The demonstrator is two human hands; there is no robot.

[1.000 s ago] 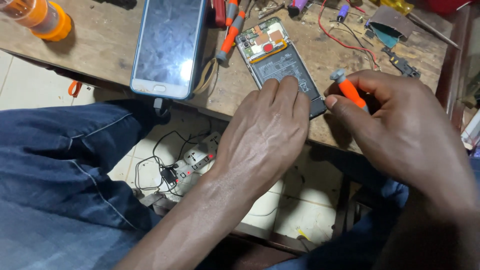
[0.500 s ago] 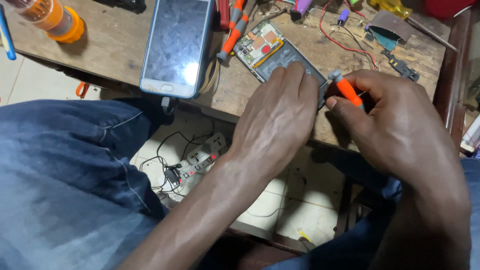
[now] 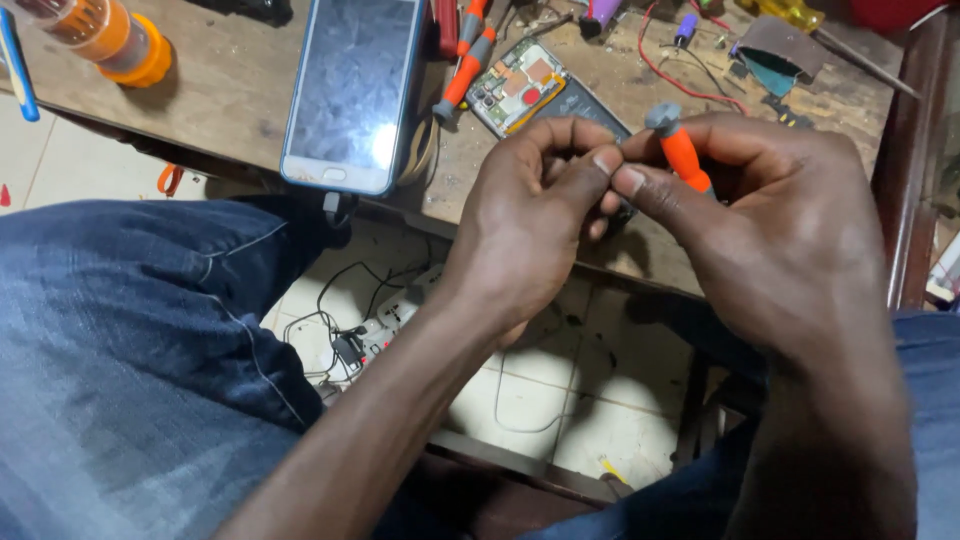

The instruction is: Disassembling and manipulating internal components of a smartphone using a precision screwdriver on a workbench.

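My right hand grips a small screwdriver with an orange handle and grey cap. My left hand is raised beside it, its fingertips pinched against the right thumb near the screwdriver's tip; what they pinch is too small to tell. Just behind the hands, on the wooden workbench, lies an opened phone with its circuit board showing, partly hidden by my fingers. Both hands hover above the bench's front edge.
A blue-cased phone lies screen up to the left. Orange-handled screwdrivers, an orange container, red wires and small parts litter the bench. My denim-clad knee is lower left. A power strip with cables lies on the tiled floor.
My left hand has lifted off the opened phone and come up to meet the right hand at the screwdriver's tip. The view has shifted closer.
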